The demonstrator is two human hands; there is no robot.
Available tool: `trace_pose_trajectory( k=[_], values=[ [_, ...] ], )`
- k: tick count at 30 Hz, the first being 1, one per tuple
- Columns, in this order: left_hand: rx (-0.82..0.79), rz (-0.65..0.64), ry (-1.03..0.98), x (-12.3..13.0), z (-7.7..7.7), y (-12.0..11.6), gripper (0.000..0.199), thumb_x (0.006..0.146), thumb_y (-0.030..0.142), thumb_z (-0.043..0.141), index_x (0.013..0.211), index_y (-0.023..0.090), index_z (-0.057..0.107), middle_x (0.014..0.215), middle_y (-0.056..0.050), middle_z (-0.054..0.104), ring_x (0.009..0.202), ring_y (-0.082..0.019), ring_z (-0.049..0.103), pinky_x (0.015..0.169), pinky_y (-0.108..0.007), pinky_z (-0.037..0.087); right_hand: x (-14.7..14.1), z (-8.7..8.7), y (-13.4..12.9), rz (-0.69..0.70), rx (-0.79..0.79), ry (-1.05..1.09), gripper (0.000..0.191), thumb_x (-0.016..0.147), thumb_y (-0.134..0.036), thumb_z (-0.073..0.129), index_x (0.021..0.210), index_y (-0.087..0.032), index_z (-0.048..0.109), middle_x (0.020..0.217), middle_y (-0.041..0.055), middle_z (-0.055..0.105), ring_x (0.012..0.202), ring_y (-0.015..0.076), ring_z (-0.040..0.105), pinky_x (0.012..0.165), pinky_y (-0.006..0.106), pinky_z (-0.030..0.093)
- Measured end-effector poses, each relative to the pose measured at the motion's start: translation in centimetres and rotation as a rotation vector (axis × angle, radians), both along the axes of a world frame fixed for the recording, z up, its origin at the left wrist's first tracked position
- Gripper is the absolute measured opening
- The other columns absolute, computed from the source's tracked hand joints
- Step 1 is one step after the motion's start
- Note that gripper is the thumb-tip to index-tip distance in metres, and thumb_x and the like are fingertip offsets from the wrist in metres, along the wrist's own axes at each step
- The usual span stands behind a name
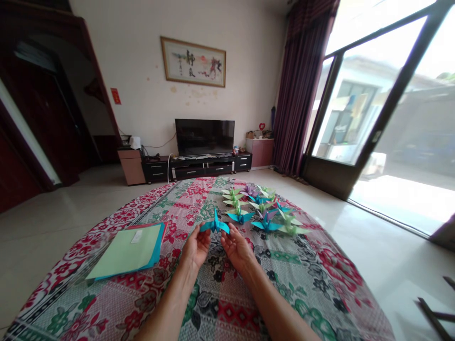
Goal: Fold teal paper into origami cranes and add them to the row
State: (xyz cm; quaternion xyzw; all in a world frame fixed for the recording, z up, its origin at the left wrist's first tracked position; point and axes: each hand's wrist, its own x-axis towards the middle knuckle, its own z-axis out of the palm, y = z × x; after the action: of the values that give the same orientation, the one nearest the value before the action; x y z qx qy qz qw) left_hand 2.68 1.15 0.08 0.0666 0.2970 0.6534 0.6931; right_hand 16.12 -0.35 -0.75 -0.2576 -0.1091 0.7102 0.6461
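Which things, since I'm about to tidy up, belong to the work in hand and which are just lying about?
Likely the work's:
bright blue folded-paper crane, wings held by left hand and right hand
green, blue and purple folded-paper cranes, grouped to the right
flat stack of coloured paper sheets

Likely unrelated:
wide black flat-screen television
rectangular gold-framed picture
small red heart-shaped ornament

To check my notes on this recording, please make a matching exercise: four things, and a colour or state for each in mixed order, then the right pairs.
Things:
1. Leftmost blue crane
2. Paper stack
3. Curtain
4. Television

Colour or state:
A. Dark purple, hanging
B. Black screen
C. Held between the left hand and right hand
D. Pale green on top

Pairs: 1-C, 2-D, 3-A, 4-B
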Motion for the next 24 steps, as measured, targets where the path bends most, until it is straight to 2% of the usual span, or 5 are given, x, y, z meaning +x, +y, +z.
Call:
trace_pose_trajectory(
  k=[13,24],
  values=[
    [0.007,0.012,-0.005,-0.04,-0.23,0.13,0.015,0.087,0.013,0.047,0.085,0.009,0.062,0.063,-0.006,0.067,0.054,-0.012,0.065,0.044,-0.018,0.052,0.11,-0.34,0.17,-0.004,0.022,0.006,0.029,0.067,-0.008,0.064,0.094,-0.017,0.061,0.071,0.0021,0.067,0.069,0.0137,0.067,0.064,0.024,0.055],
    [0.014,0.022,0.037,0.09,0.37,-0.12,0.016,0.087,0.011,0.047,0.085,0.01,0.062,0.063,-0.005,0.067,0.053,-0.012,0.065,0.043,-0.017,0.052,0.15,-0.36,0.24,-0.006,0.029,-0.024,0.03,0.068,-0.008,0.063,0.096,-0.017,0.057,0.071,0.0017,0.068,0.067,0.013,0.067,0.064,0.025,0.055]
  ],
)
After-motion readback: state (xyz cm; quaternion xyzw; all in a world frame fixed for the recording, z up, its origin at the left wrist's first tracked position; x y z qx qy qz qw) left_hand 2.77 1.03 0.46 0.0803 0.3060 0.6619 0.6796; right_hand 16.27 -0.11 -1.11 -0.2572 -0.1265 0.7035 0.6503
